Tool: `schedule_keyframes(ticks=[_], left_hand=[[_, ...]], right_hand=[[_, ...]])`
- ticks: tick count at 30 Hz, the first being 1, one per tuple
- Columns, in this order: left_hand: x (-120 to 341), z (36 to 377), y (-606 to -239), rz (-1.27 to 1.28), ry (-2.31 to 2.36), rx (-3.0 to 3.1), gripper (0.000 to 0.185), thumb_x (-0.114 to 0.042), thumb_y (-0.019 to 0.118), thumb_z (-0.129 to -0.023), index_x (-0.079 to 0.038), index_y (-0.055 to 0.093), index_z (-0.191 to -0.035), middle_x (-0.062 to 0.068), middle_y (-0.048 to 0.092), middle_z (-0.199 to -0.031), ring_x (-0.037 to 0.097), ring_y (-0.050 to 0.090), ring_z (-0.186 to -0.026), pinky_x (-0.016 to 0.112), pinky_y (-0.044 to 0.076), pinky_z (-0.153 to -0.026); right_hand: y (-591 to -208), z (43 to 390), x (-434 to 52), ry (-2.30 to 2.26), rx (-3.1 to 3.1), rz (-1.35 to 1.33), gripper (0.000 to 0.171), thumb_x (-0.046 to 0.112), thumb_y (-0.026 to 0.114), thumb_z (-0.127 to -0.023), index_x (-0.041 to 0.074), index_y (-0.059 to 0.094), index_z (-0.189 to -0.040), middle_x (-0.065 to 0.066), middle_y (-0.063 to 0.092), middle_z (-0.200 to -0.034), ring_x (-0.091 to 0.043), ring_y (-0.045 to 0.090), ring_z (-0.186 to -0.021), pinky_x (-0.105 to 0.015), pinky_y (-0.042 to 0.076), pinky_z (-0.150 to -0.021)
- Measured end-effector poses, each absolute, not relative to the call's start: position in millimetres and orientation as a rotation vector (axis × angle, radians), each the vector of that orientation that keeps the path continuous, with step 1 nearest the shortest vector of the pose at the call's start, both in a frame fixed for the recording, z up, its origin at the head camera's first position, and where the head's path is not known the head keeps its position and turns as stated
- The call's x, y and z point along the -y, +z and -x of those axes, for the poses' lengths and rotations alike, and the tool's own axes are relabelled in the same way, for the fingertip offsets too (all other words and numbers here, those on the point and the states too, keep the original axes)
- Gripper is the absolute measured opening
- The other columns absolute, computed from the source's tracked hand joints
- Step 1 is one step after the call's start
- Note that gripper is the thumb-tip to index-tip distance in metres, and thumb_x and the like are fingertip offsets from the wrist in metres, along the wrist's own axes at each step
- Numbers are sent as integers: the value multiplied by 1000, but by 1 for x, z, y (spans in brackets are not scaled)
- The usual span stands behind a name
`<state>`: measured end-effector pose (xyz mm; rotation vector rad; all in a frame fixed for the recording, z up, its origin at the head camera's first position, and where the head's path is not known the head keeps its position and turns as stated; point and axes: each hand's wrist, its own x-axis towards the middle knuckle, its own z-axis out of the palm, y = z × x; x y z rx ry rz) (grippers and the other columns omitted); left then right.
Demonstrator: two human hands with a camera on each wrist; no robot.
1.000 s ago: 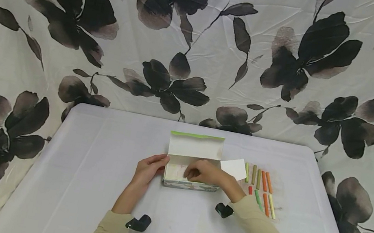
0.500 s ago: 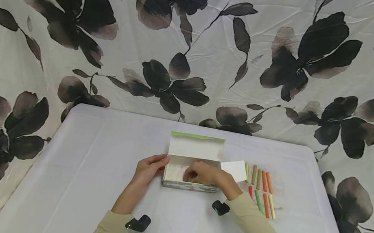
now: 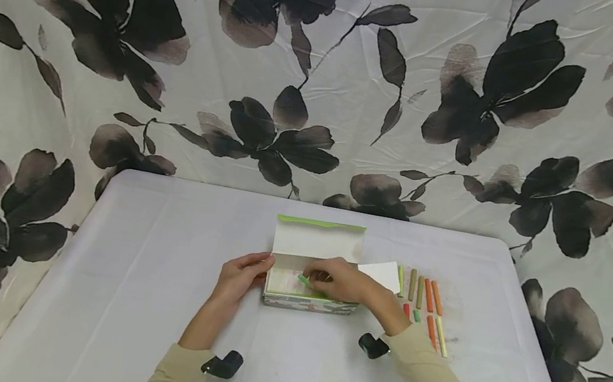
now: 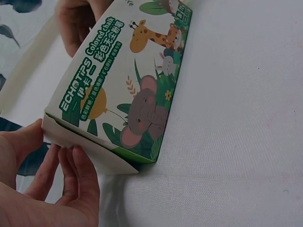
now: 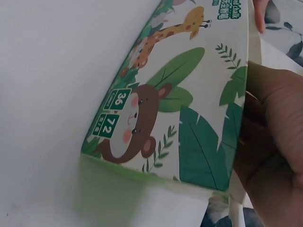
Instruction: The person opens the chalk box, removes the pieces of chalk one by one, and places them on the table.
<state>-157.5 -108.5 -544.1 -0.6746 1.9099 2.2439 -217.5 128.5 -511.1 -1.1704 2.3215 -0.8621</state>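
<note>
A colored chalk box (image 3: 288,303) lies on the white table with its lid (image 3: 319,240) raised at the back. At its left end my left hand (image 3: 241,276) grips the box, thumb and fingers around the white end flap (image 4: 94,153) in the left wrist view. My right hand (image 3: 341,280) is over the open box and pinches a green chalk stick (image 3: 304,280) between thumb and fingers. In the right wrist view the printed box face (image 5: 175,94) hides the fingertips and the chalk.
To the right of the box, two rows of chalk sticks (image 3: 426,295) lie in orange, green, olive, red and yellow. A white side flap (image 3: 384,273) sticks out toward them. Behind the table hangs a floral cloth (image 3: 324,86).
My right hand was down inside the box with no chalk showing; it has risen slightly, and a green chalk stick now shows in its fingers. The left hand keeps its hold.
</note>
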Motion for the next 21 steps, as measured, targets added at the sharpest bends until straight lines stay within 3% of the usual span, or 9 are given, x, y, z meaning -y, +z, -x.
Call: schedule_keyframes(ticks=[8,15,21], left_hand=[[109,159,-546,675,2194,-1927,43,-21,79,-93,2,68,-128,9,72,-110,9,64,-83,18,54,-73],[108,160,-545,674,2215,-1921,41,-18,79,-93,3,68,-127,11,71,-115,16,66,-89,18,55,-73],[108,160,-546,685,2205,-1931,40,-18,78,-94,3,68,-127,10,72,-113,12,65,-84,17,55,-71]], right_hand=[[-496,215,-146,-1041,-2347,1080,23,6,68,-99,-1,69,-121,-9,72,-109,-18,68,-98,-26,57,-86],[-487,217,-166,-1188,-2357,1051,24,7,72,-97,-4,69,-118,-8,73,-105,-21,70,-98,-31,58,-88],[-482,215,-186,-1282,-2383,964,22,12,74,-96,2,71,-116,-5,72,-102,-20,69,-96,-34,59,-84]])
